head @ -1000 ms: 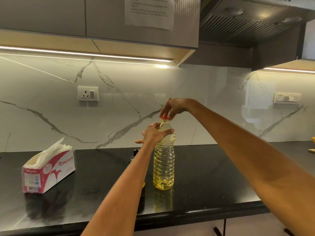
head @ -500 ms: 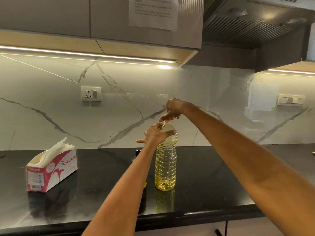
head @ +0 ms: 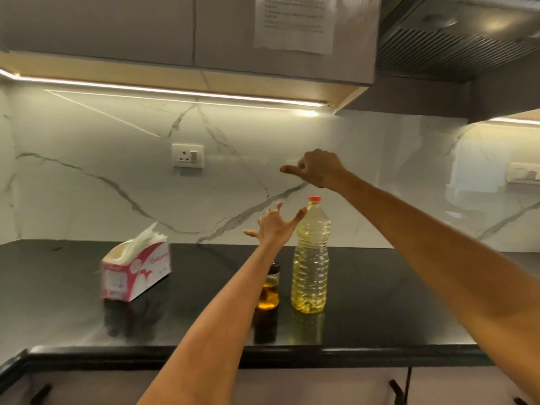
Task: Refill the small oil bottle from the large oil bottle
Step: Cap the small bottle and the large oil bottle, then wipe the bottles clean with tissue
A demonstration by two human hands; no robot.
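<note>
Large oil bottle (head: 310, 258): stood upright on the black counter (head: 394, 302), red cap (head: 314, 198) on.
Small oil bottle (head: 270, 287): just left of it, partly hidden by the left forearm.
Left hand (head: 273, 225): fingers spread, holding nothing, beside the large bottle's shoulder.
Right hand (head: 317, 169): above the cap, fingers curled, thumb out, empty.
Tissue box (head: 136, 271): well to the left.

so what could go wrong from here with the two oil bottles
1. The large oil bottle stands tall with neither hand gripping it; the left hand, fingers spread right beside its shoulder, could knock it over.
2. The small oil bottle sits partly hidden behind the left forearm, so lowering that arm could tip it.
3. The red cap looks to be on; pouring needs it off, near the black counter edge.
</note>
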